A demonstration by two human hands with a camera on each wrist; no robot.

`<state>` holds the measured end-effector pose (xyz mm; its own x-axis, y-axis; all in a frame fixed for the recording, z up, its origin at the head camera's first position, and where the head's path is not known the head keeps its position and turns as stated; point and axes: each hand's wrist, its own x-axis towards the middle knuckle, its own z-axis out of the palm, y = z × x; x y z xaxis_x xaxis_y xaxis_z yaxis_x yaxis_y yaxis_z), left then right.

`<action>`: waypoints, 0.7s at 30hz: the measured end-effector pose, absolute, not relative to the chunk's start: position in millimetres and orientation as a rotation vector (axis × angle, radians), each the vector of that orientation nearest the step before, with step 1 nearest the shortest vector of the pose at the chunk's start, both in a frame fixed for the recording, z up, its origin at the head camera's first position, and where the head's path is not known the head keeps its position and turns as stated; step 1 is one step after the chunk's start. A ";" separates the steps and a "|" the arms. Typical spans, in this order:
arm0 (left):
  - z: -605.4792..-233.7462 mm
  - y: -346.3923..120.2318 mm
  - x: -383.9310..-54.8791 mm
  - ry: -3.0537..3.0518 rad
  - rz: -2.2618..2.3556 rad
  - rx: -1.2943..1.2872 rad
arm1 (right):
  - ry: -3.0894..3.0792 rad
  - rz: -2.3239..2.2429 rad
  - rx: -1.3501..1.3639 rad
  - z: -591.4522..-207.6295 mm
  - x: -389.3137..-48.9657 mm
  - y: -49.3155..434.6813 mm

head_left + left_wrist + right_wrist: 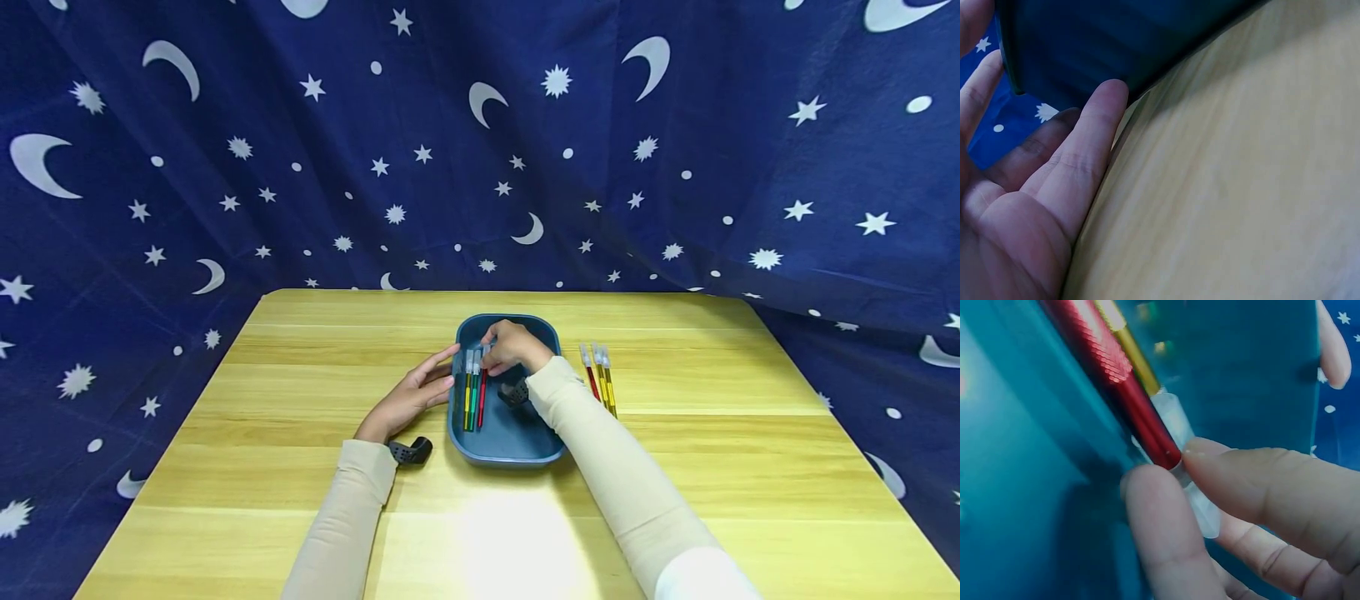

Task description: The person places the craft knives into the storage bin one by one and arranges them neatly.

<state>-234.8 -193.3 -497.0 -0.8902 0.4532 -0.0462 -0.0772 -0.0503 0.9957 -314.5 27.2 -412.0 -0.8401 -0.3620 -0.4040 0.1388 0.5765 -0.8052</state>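
Note:
My right hand (514, 345) reaches into a blue plastic bin (517, 460) and pinches a red craft knife (1113, 381) near its clear cap, between thumb and finger. Next to the red one in the bin lie a yellow craft knife (467, 408) and a green craft knife (474, 404), side by side along the left wall with caps at the far end. From outside, my left hand (408, 402) touches the bin's left side with extended fingers. In the left wrist view a fingertip (1110, 94) meets the bin's dark wall.
On the wooden table (315, 375), right of the bin, lie a red craft knife (592, 383) and two yellow craft knives (606, 387), all clear-capped. A blue curtain (450, 108) with moons and stars hangs behind the table. My right forearm crosses the bin's right rim.

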 end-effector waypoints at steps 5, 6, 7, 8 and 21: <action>-497.0 -192.8 -235.6 1.874 2.000 0.385 | 2.270 -1.213 -0.178 -415.8 -313.5 26.0; -496.9 -192.7 -235.8 1.876 1.999 0.382 | 2.270 -1.216 -0.177 -416.9 -313.4 25.8; -496.8 -192.7 -235.8 1.878 1.998 0.379 | 2.269 -1.222 -0.175 -417.6 -313.3 25.6; -496.6 -192.7 -235.8 1.878 1.997 0.376 | 2.268 -1.227 -0.171 -418.4 -313.4 25.5; -495.2 -192.4 -234.8 1.873 1.999 0.362 | 2.298 -1.192 -0.157 -426.7 -315.8 22.0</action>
